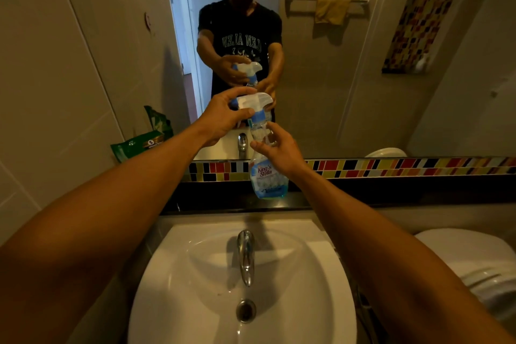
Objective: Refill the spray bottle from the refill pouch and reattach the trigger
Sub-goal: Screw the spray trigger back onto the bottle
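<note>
A clear spray bottle (264, 179) with a blue label and a little blue liquid at the bottom stands upright on the dark ledge behind the sink. Its white and blue trigger head (255, 105) sits on top of the neck. My left hand (223, 117) is closed around the trigger head from the left. My right hand (276, 148) holds the bottle's neck and shoulder from the right. A green refill pouch (139, 144) leans against the left wall on the ledge, apart from both hands.
A white sink (243, 282) with a chrome tap (245, 255) lies directly below my arms. A mirror behind the ledge reflects me and the bottle. A white toilet (474, 268) stands at the right. A coloured tile strip (391, 166) runs along the ledge.
</note>
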`<state>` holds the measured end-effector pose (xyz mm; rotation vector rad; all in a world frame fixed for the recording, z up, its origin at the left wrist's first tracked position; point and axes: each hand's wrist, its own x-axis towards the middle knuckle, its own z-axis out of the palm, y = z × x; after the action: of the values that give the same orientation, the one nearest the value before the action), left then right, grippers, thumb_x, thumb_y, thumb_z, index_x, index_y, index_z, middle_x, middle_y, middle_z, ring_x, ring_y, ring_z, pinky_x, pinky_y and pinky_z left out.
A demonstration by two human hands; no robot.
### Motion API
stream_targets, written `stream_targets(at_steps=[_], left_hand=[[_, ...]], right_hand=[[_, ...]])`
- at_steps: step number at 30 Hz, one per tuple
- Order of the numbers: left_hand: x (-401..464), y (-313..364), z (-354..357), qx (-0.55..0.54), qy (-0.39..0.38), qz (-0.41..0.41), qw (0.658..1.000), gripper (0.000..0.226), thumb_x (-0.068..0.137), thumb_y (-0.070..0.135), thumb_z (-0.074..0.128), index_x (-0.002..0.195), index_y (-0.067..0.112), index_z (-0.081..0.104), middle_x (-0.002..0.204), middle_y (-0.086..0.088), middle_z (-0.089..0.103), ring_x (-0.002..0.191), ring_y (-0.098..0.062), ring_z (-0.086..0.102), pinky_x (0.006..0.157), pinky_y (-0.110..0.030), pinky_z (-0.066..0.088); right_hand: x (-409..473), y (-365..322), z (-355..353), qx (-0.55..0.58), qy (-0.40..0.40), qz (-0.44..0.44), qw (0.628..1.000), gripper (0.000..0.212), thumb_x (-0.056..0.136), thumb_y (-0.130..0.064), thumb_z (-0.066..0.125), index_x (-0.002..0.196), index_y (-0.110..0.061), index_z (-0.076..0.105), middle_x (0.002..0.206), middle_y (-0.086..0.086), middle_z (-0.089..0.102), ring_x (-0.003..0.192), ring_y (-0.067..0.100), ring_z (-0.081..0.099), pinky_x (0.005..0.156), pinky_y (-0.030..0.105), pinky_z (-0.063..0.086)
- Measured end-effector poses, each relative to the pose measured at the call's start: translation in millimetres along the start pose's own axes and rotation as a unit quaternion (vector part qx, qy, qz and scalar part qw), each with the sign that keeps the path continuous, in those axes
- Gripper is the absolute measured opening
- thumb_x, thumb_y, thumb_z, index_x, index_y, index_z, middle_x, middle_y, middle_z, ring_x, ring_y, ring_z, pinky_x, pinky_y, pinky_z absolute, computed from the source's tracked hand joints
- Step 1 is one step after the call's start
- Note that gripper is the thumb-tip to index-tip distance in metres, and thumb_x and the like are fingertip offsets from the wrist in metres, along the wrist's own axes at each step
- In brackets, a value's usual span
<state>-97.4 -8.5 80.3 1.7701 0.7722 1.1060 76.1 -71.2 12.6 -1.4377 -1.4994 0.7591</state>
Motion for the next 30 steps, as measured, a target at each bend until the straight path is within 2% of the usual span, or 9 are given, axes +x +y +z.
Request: stream_targets(at_steps=[4, 10, 18, 22, 25, 27, 30], left_hand=[[0, -2, 7, 0.005, 0.001, -0.002, 1.000, 0.053, 0.084, 0.008, 0.076, 0.131, 0.021, 0.057, 0.128, -0.010, 0.053, 0.109, -0.026, 0.062, 0.071, -0.024, 0.059], [0, -9, 18, 0.013, 0.041, 0.020, 0.999, 0.055, 0.079, 0.012, 0.082, 0.126, 0.020, 0.054, 0.121, -0.005, 0.056, 0.096, -0.017, 0.063, 0.065, -0.017, 0.056], [1, -19, 13, 0.003, 0.015, 0.002, 1.000, 0.053, 0.081, 0.009, 0.079, 0.125, 0.024, 0.054, 0.125, -0.011, 0.055, 0.106, -0.030, 0.063, 0.072, -0.026, 0.058], [0, -19, 14, -0.019, 0.011, 0.001, 1.000, 0.057, 0.081, 0.011, 0.080, 0.128, 0.024, 0.051, 0.126, -0.009, 0.055, 0.106, -0.026, 0.065, 0.072, -0.024, 0.058], [0, -18, 18, -0.019, 0.029, 0.022, 0.999, 0.061, 0.078, 0.012, 0.082, 0.129, 0.022, 0.050, 0.124, -0.006, 0.055, 0.103, -0.021, 0.065, 0.071, -0.021, 0.057], [1, -18, 19, -0.019, 0.033, 0.028, 0.999, 0.060, 0.079, 0.008, 0.081, 0.128, 0.022, 0.050, 0.126, -0.009, 0.054, 0.106, -0.023, 0.063, 0.073, -0.023, 0.058], [4, -18, 17, -0.024, 0.017, 0.014, 0.999, 0.061, 0.080, 0.004, 0.078, 0.130, 0.023, 0.049, 0.130, -0.013, 0.054, 0.109, -0.026, 0.064, 0.074, -0.025, 0.058]], right_hand=[[1, 0, -3, 0.003, -0.002, 0.000, 1.000, 0.067, 0.094, -0.038, 0.074, 0.153, -0.024, 0.044, 0.138, 0.010, 0.064, 0.118, 0.026, 0.066, 0.098, 0.049, 0.059], [0, -1, -6, 0.009, -0.028, -0.004, 1.000, 0.067, 0.095, -0.035, 0.073, 0.154, -0.022, 0.043, 0.139, 0.011, 0.061, 0.123, 0.028, 0.063, 0.100, 0.050, 0.057], [-1, 0, -11, 0.030, -0.051, 0.005, 0.998, 0.064, 0.094, -0.028, 0.075, 0.151, -0.018, 0.047, 0.131, 0.014, 0.064, 0.117, 0.030, 0.066, 0.100, 0.054, 0.057], [0, -4, -12, 0.050, -0.065, 0.017, 0.996, 0.064, 0.094, -0.027, 0.076, 0.150, -0.017, 0.047, 0.130, 0.016, 0.063, 0.117, 0.033, 0.065, 0.100, 0.055, 0.057], [1, -7, -11, 0.062, -0.066, 0.012, 0.996, 0.057, 0.093, -0.024, 0.077, 0.144, -0.014, 0.053, 0.119, 0.009, 0.064, 0.112, 0.031, 0.067, 0.098, 0.052, 0.059], [1, -8, -10, 0.075, -0.068, 0.018, 0.995, 0.050, 0.093, -0.021, 0.077, 0.138, -0.012, 0.056, 0.112, 0.005, 0.066, 0.109, 0.030, 0.069, 0.097, 0.052, 0.059], [4, -9, -10, 0.096, -0.069, 0.025, 0.993, 0.042, 0.093, -0.018, 0.077, 0.131, -0.015, 0.061, 0.115, 0.010, 0.070, 0.108, 0.032, 0.071, 0.097, 0.052, 0.059]])
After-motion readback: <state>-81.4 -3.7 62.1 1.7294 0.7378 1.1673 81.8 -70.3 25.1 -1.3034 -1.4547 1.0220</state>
